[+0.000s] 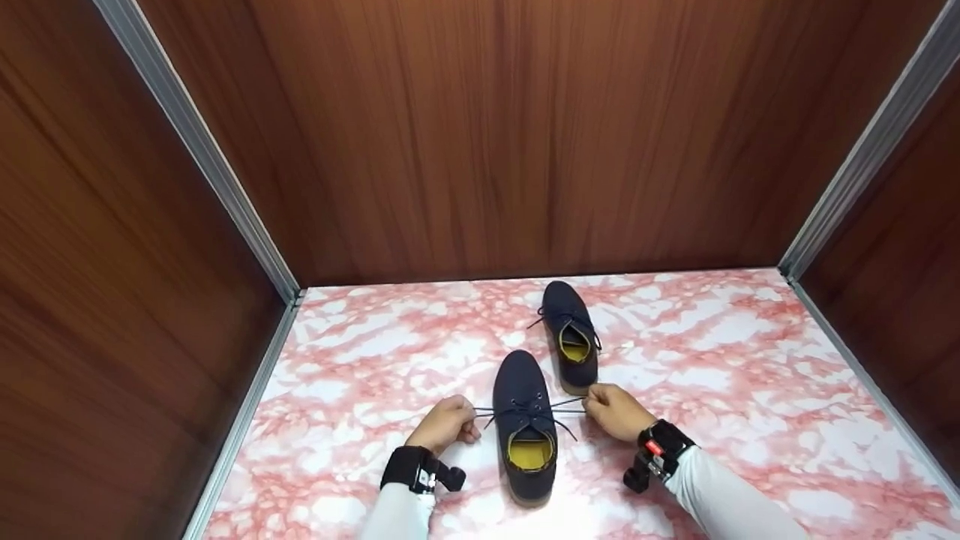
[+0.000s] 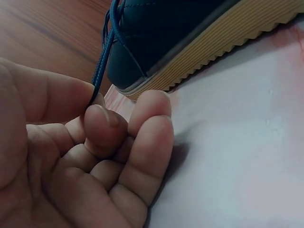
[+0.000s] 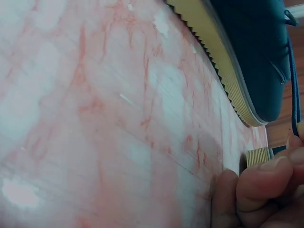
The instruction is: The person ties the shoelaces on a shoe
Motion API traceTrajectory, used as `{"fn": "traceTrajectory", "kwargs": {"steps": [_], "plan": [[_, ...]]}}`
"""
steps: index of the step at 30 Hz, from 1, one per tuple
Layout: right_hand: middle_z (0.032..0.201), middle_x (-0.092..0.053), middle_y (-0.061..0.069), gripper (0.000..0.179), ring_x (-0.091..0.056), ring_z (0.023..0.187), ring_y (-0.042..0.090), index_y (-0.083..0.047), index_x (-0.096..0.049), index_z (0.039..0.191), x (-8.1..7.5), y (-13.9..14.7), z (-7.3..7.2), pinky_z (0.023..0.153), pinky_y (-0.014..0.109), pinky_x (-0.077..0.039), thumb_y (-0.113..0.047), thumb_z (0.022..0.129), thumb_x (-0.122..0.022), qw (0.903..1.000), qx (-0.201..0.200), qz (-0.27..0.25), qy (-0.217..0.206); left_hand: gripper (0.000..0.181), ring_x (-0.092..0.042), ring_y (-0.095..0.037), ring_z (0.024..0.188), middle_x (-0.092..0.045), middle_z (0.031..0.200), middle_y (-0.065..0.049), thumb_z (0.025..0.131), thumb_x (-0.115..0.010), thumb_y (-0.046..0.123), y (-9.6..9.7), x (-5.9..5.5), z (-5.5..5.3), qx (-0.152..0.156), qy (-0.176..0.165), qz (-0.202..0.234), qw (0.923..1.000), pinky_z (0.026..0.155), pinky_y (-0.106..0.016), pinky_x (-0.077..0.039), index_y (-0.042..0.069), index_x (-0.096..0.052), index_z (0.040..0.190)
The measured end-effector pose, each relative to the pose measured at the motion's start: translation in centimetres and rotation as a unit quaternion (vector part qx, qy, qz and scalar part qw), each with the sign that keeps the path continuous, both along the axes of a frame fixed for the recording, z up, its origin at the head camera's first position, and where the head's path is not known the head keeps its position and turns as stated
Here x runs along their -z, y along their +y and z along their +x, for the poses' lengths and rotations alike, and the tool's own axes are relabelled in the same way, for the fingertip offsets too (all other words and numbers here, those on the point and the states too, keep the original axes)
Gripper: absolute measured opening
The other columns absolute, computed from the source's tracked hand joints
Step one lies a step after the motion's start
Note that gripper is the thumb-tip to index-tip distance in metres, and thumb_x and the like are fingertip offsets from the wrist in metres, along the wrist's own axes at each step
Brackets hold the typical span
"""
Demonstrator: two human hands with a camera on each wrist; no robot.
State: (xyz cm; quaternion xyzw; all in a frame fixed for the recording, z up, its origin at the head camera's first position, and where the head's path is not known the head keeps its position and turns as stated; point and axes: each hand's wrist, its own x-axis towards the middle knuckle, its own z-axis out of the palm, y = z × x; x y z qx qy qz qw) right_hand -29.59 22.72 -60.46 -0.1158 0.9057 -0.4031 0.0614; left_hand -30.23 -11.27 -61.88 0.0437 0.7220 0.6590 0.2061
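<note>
A dark navy lace-up shoe (image 1: pixel 519 382) with a yellow lining stands between my hands, toe pointing away from me. Its shoelace (image 1: pixel 568 406) is stretched out to both sides in loops, with loose ends beside the crossing over the tongue. My left hand (image 1: pixel 444 424) pinches the left loop between thumb and index finger; the left wrist view shows the blue lace (image 2: pixel 101 66) running into that pinch. On the other side my right hand (image 1: pixel 616 412) pinches the right loop, close behind the heel of the second shoe. In the right wrist view, the lace (image 3: pixel 294 90) runs down to the fingers.
The second navy shoe (image 1: pixel 568 315), its laces tied, stands farther back and slightly right. Both shoes are on a pink-and-white marbled surface (image 1: pixel 360 375). Brown wood-grain panels (image 1: pixel 480 150) with metal edge strips (image 1: pixel 217 157) enclose it at the back and sides.
</note>
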Motion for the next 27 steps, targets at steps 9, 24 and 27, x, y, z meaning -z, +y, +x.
{"fn": "traceTrajectory", "kwargs": {"steps": [9,24,27], "plan": [[0.065,-0.045,-0.008,0.028,-0.046,0.062,0.005,-0.006,-0.05,0.073,-0.2,0.1,-0.1,0.061,0.02,-0.037,-0.012,0.1,-0.058,0.9996,0.007,-0.027,-0.001,0.009,-0.065,-0.013,0.064,-0.056,0.07,-0.004,0.093,-0.051,0.003,0.1,-0.5,-0.3,-0.003,-0.002,0.002,1.0,0.062,-0.022,-0.056,0.006,-0.053,0.085],[0.065,-0.044,-0.007,0.036,-0.042,0.059,0.007,-0.001,-0.053,0.078,0.2,-0.1,0.3,0.057,0.021,-0.036,-0.025,0.103,-0.064,0.9976,0.002,-0.052,-0.047,0.012,-0.065,-0.014,0.065,-0.062,0.071,-0.004,0.097,-0.056,0.01,1.0,-0.6,0.2,-0.009,0.032,-0.042,0.9986,0.065,-0.025,-0.058,0.004,-0.057,0.086],[0.066,-0.044,-0.008,0.037,-0.043,0.06,0.007,-0.001,-0.052,0.078,0.2,-0.3,0.5,0.058,0.021,-0.037,-0.026,0.103,-0.064,0.9968,0.004,-0.06,-0.052,0.014,-0.066,-0.015,0.067,-0.066,0.073,-0.007,0.098,-0.057,0.011,1.1,-0.6,0.3,-0.011,0.047,-0.07,0.9964,0.066,-0.026,-0.058,0.003,-0.058,0.086]]}}
